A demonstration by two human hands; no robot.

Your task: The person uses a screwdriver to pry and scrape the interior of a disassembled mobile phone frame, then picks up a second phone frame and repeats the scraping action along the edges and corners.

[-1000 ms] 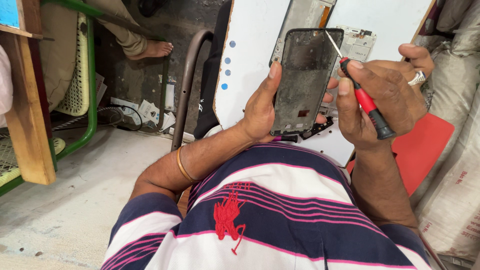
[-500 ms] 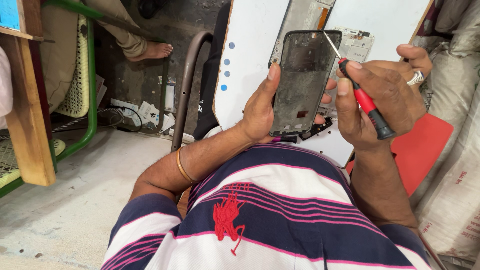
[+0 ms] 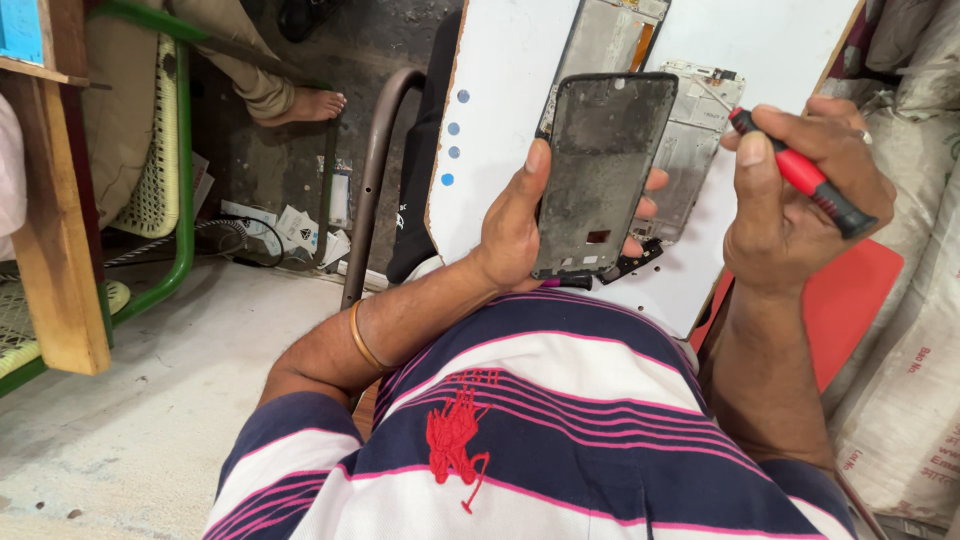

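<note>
My left hand (image 3: 520,225) holds a dark phone frame (image 3: 607,170) upright, thumb on its left edge and fingers behind its right edge. A small black part hangs at the frame's lower right corner. My right hand (image 3: 800,200) grips a red and black screwdriver (image 3: 805,180), its thin tip pointing toward the upper right of the frame. Both hands are above a white board (image 3: 500,130). Two other phone parts lie on the board: a grey frame (image 3: 610,35) at the top and a pale metal plate (image 3: 695,140) just behind the held frame.
A red sheet (image 3: 850,300) lies under the board at the right, beside white sacks (image 3: 910,400). A metal chair frame (image 3: 375,160) stands left of the board. Another person's bare foot (image 3: 305,105) rests on the floor at the top. A wooden post (image 3: 60,220) and green stool are at left.
My right hand with the screwdriver has drawn slightly to the right, away from the frame's top right corner. My left hand holds the frame as before.
</note>
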